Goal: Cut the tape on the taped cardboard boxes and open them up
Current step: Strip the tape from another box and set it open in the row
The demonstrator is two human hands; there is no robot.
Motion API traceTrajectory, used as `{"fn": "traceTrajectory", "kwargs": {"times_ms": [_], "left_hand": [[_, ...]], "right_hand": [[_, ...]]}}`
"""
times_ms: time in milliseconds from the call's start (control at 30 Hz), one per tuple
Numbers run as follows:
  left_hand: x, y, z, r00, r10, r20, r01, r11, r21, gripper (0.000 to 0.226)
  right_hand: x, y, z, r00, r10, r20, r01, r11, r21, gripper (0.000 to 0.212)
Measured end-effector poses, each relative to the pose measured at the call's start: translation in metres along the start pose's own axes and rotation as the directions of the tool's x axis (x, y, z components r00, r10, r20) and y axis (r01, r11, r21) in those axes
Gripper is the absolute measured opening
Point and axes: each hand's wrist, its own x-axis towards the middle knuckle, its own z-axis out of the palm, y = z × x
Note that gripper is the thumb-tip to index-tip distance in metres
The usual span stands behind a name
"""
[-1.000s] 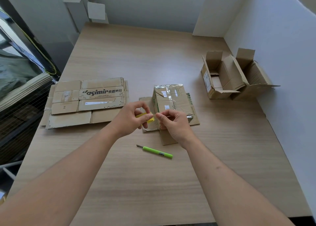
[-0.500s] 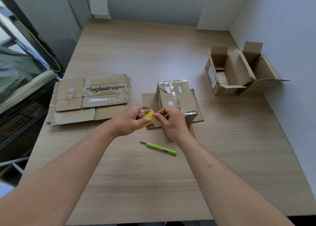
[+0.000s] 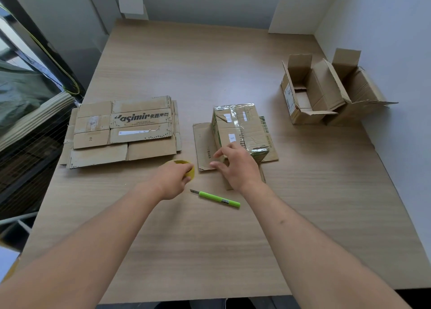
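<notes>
In the head view, one taped cardboard box [image 3: 240,127] stands near the middle of the wooden tabletop [image 3: 210,250], and it serves here as the landmark. It is closed, with shiny clear tape over its top and its near end, and it sits on a flat piece of cardboard [image 3: 205,145] that sticks out to its left and in front of it.

Far to the right of the taped box, against the white wall, two open boxes [image 3: 310,94] stand touching each other, their flaps turned up. The nearer one shows only its bare cardboard bottom; the inside of the further one is mostly hidden, so I cannot tell what it holds.

To the left of the taped box lies one stack of flattened boxes [image 3: 123,131], the top sheet carrying printed dark letters.

The right hand [image 3: 235,166] is at the near left corner of the taped box, its fingers loosely spread; it seems to touch the cardboard there, but the contact is not clear. The left hand [image 3: 173,178] is to the left of this, and its fingers curl around a yellow tape roll [image 3: 186,167] that is low on the tabletop.

In front of the taped box, between the two forearms, lies one green utility knife [image 3: 215,197], its blade end pointing left, and no hand touches it.
</notes>
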Motion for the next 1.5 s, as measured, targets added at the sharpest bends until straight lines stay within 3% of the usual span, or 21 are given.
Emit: {"fn": "traceTrajectory", "kwargs": {"times_ms": [133, 233, 333, 400, 467, 633, 833, 933, 1033, 1167, 1267, 1367, 1500], "left_hand": [[-0.003, -0.021, 0.032, 0.991, -0.129, -0.035, 0.130, 0.990, 0.052, 0.046], [-0.013, -0.025, 0.051, 0.987, -0.156, -0.039, 0.159, 0.981, 0.109, 0.052], [-0.025, -0.029, 0.067, 0.981, -0.178, -0.084, 0.177, 0.984, -0.015, 0.042], [-0.029, -0.031, 0.074, 0.975, -0.190, -0.111, 0.183, 0.981, -0.071, 0.047], [-0.032, -0.032, 0.076, 0.970, -0.189, -0.155, 0.173, 0.979, -0.112, 0.052], [-0.027, -0.011, 0.063, 0.922, -0.254, -0.291, 0.236, 0.967, -0.095, 0.034], [0.010, 0.073, 0.036, 0.861, 0.112, -0.497, -0.137, 0.990, -0.013, 0.043], [0.037, 0.113, 0.039, 0.830, 0.228, -0.509, -0.264, 0.965, 0.002, 0.046], [0.058, 0.135, 0.044, 0.846, 0.218, -0.487, -0.284, 0.957, -0.064, 0.042], [0.073, 0.145, 0.056, 0.859, 0.224, -0.460, -0.287, 0.955, -0.071, 0.030], [0.080, 0.141, 0.067, 0.824, 0.233, -0.517, -0.316, 0.945, -0.077, 0.026], [0.086, 0.130, 0.077, 0.766, 0.316, -0.559, -0.365, 0.931, 0.026, 0.032], [0.091, 0.124, 0.082, 0.740, 0.353, -0.573, -0.357, 0.928, 0.112, 0.041]], "right_hand": [[0.000, 0.014, -0.002, 0.998, -0.008, -0.064, 0.003, 0.997, -0.071, 0.024], [0.001, 0.024, -0.002, 0.997, 0.022, -0.069, -0.036, 0.978, -0.207, 0.035], [0.000, 0.033, 0.001, 0.995, 0.097, -0.014, -0.096, 0.930, -0.355, 0.054], [-0.004, 0.039, 0.001, 0.990, 0.134, 0.045, -0.104, 0.908, -0.407, 0.062], [-0.010, 0.043, -0.001, 0.987, 0.133, 0.088, -0.082, 0.896, -0.436, 0.066], [-0.020, 0.050, -0.012, 0.994, 0.093, 0.059, -0.055, 0.881, -0.471, 0.059], [-0.031, 0.079, -0.027, 0.997, 0.023, 0.069, 0.009, 0.900, -0.435, 0.052], [-0.032, 0.098, -0.032, 0.997, -0.045, 0.063, 0.064, 0.934, -0.353, 0.052], [-0.028, 0.116, -0.036, 0.995, -0.097, 0.026, 0.101, 0.969, -0.225, 0.047], [-0.021, 0.134, -0.038, 0.979, -0.199, -0.034, 0.188, 0.961, -0.203, 0.024], [-0.021, 0.148, -0.034, 0.968, -0.232, -0.096, 0.211, 0.959, -0.190, 0.015], [-0.022, 0.161, -0.032, 0.947, -0.280, -0.159, 0.247, 0.948, -0.199, 0.019], [-0.023, 0.178, -0.039, 0.944, -0.216, -0.249, 0.188, 0.973, -0.132, 0.019]]}}
